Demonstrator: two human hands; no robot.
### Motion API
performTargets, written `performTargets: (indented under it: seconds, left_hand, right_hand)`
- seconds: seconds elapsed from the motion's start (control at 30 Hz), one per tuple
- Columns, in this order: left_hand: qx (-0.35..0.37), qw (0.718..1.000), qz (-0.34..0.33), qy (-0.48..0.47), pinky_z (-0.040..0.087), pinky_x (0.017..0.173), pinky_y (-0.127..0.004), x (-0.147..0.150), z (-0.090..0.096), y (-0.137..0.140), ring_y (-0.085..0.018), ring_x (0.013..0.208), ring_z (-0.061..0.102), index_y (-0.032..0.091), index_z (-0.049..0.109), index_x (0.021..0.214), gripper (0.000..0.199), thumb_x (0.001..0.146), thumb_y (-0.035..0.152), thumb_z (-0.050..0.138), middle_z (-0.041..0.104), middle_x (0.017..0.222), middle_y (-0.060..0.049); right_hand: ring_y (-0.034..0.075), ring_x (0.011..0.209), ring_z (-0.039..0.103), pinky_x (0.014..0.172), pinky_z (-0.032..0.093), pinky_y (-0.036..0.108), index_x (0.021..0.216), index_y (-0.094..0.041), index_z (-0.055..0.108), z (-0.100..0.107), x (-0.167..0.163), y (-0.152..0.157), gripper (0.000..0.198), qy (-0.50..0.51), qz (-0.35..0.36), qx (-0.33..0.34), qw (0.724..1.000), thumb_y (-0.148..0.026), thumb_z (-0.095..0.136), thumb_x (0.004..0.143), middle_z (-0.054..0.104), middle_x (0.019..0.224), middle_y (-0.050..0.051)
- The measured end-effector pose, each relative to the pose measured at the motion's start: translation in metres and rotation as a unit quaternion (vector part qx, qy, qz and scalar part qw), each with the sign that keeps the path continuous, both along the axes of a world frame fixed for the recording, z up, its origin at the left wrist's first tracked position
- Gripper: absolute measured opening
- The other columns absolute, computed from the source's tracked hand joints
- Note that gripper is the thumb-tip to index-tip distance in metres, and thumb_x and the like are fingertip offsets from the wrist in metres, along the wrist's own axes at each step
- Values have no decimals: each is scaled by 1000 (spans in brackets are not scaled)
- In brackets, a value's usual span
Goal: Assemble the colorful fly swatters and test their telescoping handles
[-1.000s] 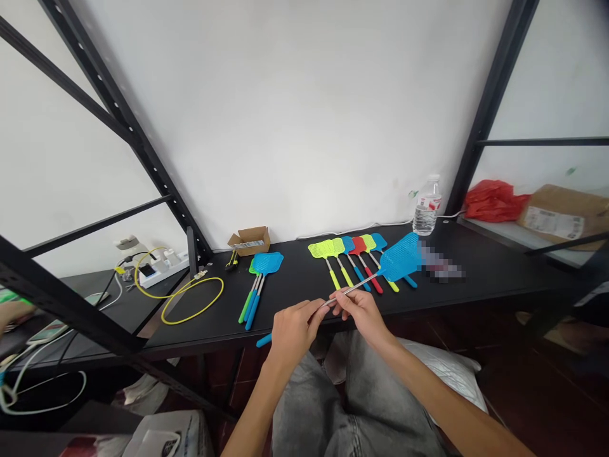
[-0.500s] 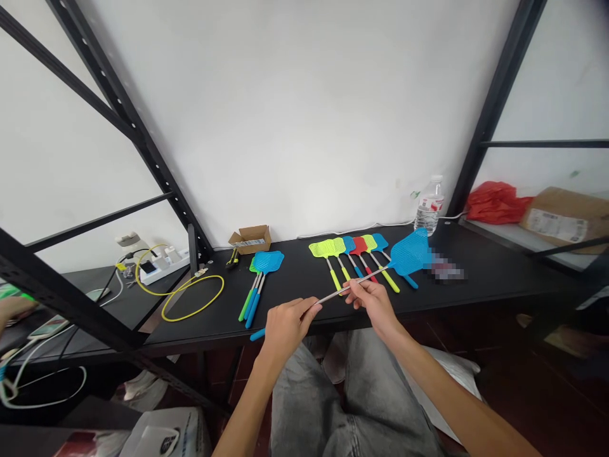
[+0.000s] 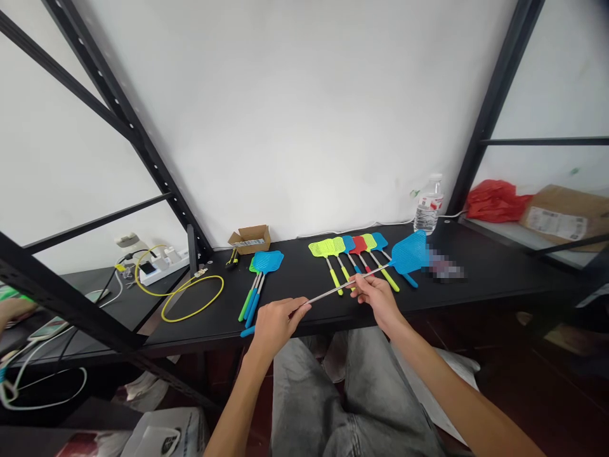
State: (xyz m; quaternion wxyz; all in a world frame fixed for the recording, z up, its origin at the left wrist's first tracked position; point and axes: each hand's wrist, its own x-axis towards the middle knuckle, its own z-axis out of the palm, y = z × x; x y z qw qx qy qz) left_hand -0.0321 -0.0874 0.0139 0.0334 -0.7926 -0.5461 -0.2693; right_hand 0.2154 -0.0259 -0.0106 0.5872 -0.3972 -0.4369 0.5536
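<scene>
Both my hands hold one blue fly swatter (image 3: 410,252) slantwise above the front of the black table. My left hand (image 3: 273,324) is closed round the lower part of its metal rod, with the blue grip end poking out beyond it. The fingers of my right hand (image 3: 375,297) pinch the rod nearer the blue head. Behind lies a row of several swatters, among them a yellow-green swatter (image 3: 320,251) and a red swatter (image 3: 359,246). To the left, blue swatters (image 3: 268,261) overlap a green swatter (image 3: 248,306), handles toward me.
A small open cardboard box (image 3: 250,239) and a yellow-black tool (image 3: 232,259) lie at the back. A yellow cable (image 3: 221,289) loops at left beside a power strip (image 3: 164,266). A water bottle (image 3: 429,206) stands back right. Another person's hand (image 3: 16,309) shows at far left.
My hands have spread further apart along the rod. The left hand moved left with the grip end, and the right hand slid slightly right toward the swatter's head. More bare rod shows between them.
</scene>
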Motion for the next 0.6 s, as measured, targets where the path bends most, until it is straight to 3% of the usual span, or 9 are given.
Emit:
performTargets:
  seconds: [0.33,0.6]
  left_hand:
    - [-4,1000,-17,-17,50,75,-23,-15,3,0,-19,90,71,28,75,103,33,97,45,47,76,100,-1]
    - [-12,999,-16,-26,49,72,-22,-15,5,-1,-18,88,71,29,75,103,31,96,43,49,76,99,-1]
  right_hand:
    - [15,62,61,47,41,23,79,-15,75,3,14,8,45,9,-32,4,999,-58,77,68,71,81,11]
    - [16,60,60,46,41,24,78,-15,74,6,21,10,43,10,-44,13,999,-56,78,67,72,83,12]
